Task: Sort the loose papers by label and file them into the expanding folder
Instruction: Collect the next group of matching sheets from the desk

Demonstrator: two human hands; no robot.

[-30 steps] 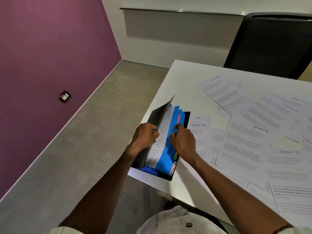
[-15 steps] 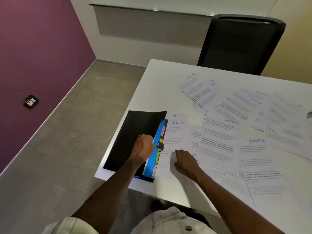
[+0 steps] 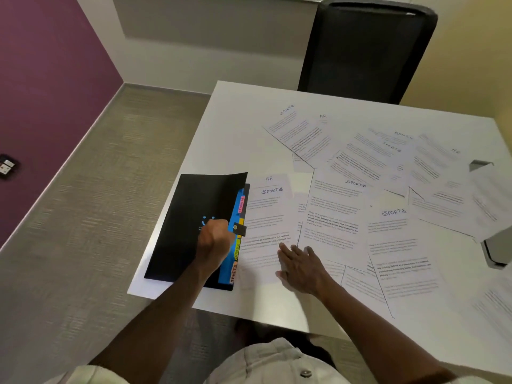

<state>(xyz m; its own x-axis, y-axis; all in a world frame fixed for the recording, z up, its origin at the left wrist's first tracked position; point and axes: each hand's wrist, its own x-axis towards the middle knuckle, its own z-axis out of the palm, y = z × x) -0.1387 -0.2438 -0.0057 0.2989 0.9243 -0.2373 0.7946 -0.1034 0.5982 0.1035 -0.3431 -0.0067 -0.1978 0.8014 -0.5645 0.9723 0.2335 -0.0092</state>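
The black expanding folder (image 3: 191, 217) lies closed at the table's left corner, with blue dividers and coloured label tabs (image 3: 238, 234) showing along its right edge. My left hand (image 3: 214, 239) rests as a fist on the cover near the clasp. My right hand (image 3: 300, 266) lies flat, fingers spread, on a printed sheet (image 3: 266, 234) headed SPORTS just right of the folder. Several more loose papers (image 3: 388, 195) marked SPORTS or HR are spread across the table.
The white table (image 3: 230, 120) ends close to the folder on the left and near side. A black office chair (image 3: 365, 48) stands at the far edge. A dark object (image 3: 496, 250) sits at the right edge, partly under papers.
The folder's cover, held open a second ago, is now shut flat. My right hand left the dividers and moved right onto the SPORTS sheet. The view shifted right.
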